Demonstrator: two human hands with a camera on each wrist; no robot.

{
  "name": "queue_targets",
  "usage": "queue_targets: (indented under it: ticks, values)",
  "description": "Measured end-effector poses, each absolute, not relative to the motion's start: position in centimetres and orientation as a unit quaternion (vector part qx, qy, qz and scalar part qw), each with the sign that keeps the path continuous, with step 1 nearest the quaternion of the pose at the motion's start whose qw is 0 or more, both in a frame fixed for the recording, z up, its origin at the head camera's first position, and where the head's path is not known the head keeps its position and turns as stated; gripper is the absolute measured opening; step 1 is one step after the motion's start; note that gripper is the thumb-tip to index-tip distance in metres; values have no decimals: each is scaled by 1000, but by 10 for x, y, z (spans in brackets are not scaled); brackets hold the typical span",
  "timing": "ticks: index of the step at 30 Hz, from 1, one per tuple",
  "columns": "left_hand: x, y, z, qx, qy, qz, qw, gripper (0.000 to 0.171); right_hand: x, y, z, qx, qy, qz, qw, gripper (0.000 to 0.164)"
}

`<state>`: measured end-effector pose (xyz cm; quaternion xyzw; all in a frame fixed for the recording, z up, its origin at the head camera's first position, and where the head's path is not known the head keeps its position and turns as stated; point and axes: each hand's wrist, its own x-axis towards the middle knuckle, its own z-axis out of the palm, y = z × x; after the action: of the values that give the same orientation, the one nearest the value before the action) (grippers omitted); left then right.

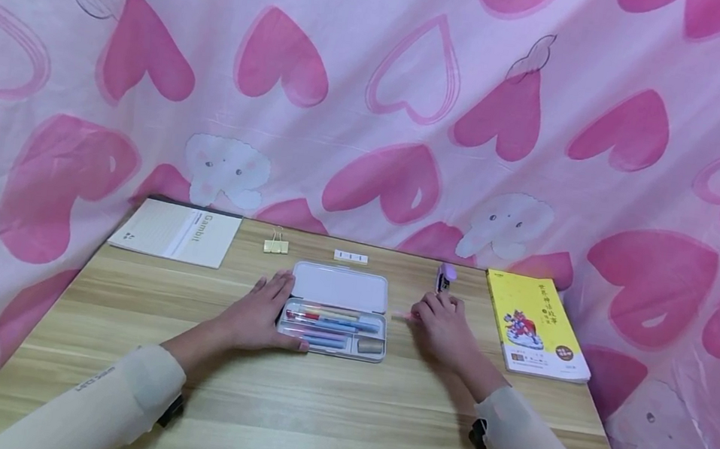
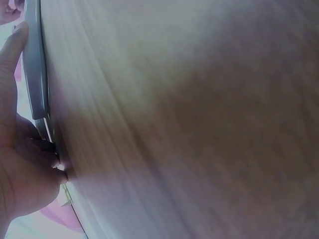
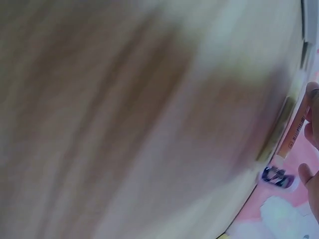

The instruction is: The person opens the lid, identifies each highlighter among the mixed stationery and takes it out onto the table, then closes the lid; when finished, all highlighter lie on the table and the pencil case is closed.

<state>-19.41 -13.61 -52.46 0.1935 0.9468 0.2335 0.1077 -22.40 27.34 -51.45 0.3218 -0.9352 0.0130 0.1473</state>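
Observation:
A white pencil case (image 1: 339, 288) lies with its lid folded back. Pens and pencils (image 1: 330, 318) fill its tray beside a small grey-brown block (image 1: 370, 346). Along the case's left end rests my left hand (image 1: 259, 314), its fingers extended and its thumb lying at the front edge. To the right of the case, my right hand (image 1: 445, 328) pinches a pinkish-orange pen (image 3: 296, 125) with a barcode on its barrel. In the head view most of that pen is hidden under the fingers. Just beyond the right hand stands a purple stapler (image 1: 446, 277).
Behind the case lie a yellow binder clip (image 1: 276, 245) and a small white block with dark marks (image 1: 351, 257). A notebook (image 1: 176, 232) sits at the back left, a yellow book (image 1: 536, 324) at the right. A pink heart-patterned curtain (image 1: 382, 182) borders the wooden table (image 1: 327, 425).

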Motion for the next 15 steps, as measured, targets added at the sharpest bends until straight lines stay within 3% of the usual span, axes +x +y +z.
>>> queue_targets:
  ticks: [15]
  values:
    - [-195,-135,-522,190,948,227,115,146,-224,288,-529,329,-932,1,151,11]
